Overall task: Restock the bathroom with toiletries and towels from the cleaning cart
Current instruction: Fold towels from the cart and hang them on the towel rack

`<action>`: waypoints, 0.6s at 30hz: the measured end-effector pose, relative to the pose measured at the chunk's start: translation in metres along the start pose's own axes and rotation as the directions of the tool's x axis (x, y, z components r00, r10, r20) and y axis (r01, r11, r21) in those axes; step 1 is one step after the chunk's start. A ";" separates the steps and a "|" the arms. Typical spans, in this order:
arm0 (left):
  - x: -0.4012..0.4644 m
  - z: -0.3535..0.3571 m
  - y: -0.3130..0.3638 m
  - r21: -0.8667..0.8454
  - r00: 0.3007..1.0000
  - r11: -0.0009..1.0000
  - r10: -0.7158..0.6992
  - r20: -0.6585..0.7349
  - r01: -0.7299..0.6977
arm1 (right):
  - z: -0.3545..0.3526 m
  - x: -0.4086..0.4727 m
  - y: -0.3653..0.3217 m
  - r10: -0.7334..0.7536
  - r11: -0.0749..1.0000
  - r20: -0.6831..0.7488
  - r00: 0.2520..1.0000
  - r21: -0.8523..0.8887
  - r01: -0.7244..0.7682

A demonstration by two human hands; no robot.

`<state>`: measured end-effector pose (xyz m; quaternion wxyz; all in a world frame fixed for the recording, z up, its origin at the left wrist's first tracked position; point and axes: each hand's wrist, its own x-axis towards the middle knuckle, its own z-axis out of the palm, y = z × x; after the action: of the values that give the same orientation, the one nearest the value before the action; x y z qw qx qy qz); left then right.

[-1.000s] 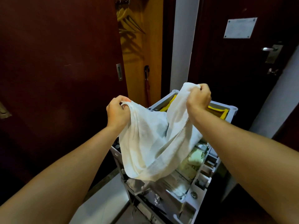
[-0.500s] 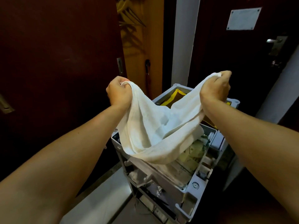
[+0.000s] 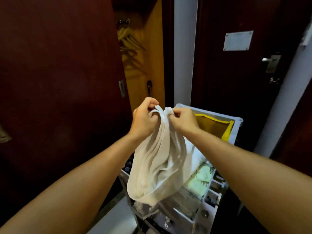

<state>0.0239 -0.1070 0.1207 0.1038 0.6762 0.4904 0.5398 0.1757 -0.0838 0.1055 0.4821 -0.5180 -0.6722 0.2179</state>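
Note:
A white towel (image 3: 158, 166) hangs folded in half above the grey cleaning cart (image 3: 209, 206). My left hand (image 3: 143, 119) grips one top corner of it and my right hand (image 3: 183, 120) pinches the other, the two hands close together at the towel's upper edge. The cloth droops in loose folds and hides part of the cart's top tray, where packets and small toiletries lie in compartments.
A yellow bag (image 3: 217, 127) lines the cart's far bin. A dark red door (image 3: 59, 81) stands to the left, an open wardrobe with hangers (image 3: 130, 43) behind, and a dark door with a handle (image 3: 270, 60) at right.
My hands were spread apart with the towel stretched between them. They have come together, bringing the two corners side by side, so the towel hangs doubled.

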 end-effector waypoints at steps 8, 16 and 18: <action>-0.011 -0.001 0.001 -0.015 0.999 1.000 -0.022 -0.038 0.022 | 0.007 -0.013 -0.014 -0.094 0.992 -0.097 0.991 0.070 0.101; -0.011 -0.001 -0.006 0.044 0.995 0.998 0.044 0.092 -0.048 | 0.008 -0.012 -0.015 0.013 0.983 0.080 0.997 0.183 -0.027; -0.012 0.001 -0.009 0.050 0.991 0.998 0.031 0.128 -0.037 | 0.007 -0.012 -0.011 0.098 0.964 0.090 0.991 0.238 -0.117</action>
<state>0.0207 -0.1112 0.1068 0.1079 0.7199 0.4852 0.4845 0.1644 -0.0970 0.1057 0.5026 -0.4821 -0.6296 0.3442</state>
